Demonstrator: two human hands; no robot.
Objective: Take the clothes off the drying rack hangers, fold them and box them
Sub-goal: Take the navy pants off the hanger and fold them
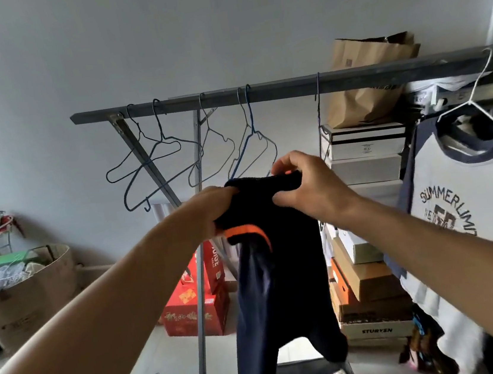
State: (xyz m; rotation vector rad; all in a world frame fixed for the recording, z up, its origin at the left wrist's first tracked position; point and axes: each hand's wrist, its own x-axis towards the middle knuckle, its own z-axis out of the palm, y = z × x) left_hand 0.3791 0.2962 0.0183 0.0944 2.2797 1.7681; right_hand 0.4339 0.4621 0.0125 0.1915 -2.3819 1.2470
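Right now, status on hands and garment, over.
Both hands gripping the dark garment: left hand, right hand. Garment off the rack, hanging unfolded. Raglan shirt still hung. Nothing blocking.

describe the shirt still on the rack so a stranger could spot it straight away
Follow the grey metal rack bar to its right end. There, a white wire hanger carries a white shirt with navy sleeves; only it bears printed lettering.

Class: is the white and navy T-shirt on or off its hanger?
On: the T-shirt hangs from the white hanger hooked over the rack bar.
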